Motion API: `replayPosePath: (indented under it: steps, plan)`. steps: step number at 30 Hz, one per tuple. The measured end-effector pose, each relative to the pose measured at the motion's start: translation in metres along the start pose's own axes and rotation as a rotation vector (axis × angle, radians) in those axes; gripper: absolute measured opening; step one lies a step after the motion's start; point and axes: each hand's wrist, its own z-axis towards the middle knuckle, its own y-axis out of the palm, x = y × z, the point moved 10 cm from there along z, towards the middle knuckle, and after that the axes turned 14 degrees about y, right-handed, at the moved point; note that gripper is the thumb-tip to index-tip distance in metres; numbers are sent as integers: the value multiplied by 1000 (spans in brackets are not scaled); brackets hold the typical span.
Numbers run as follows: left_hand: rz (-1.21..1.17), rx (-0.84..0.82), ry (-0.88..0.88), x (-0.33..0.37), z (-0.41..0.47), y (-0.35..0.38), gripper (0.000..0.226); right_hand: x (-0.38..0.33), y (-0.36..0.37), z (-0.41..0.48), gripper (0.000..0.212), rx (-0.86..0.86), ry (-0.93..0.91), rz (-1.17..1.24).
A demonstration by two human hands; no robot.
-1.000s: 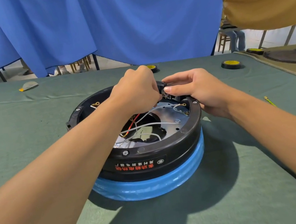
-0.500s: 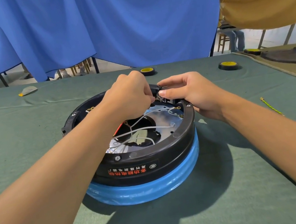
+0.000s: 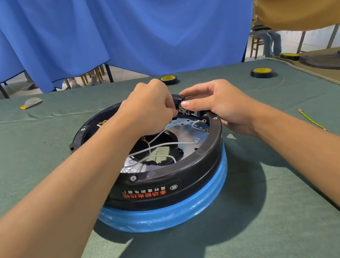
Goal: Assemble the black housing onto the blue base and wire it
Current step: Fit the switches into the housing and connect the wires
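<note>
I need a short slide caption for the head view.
Left hand works at the black connector, pinched by the right hand, on the black housing atop the blue base.

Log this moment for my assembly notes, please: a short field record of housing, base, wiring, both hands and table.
housing: round black plastic housing seated on round blue base
wiring: thin white wires loose over the silver metal plate inside
hands: right hand pinches small black terminal block at far rim; left hand curled beside it, grip hidden
table: green cloth, two black-and-yellow tape rolls, loose yellow-green wire
</note>
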Motion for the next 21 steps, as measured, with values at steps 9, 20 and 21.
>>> replayPosePath:
  steps: [9, 20, 21]
  plan:
    - [69, 30, 23, 5, 1, -1, 12, 0, 0, 0, 36, 0, 3, 19]
    - [272, 90, 56, 15, 6, -2, 16, 0, 2, 2, 32, 0, -29, 37]
    - [267, 87, 56, 15, 6, -1, 16, 0, 2, 3, 32, 5, -30, 36]
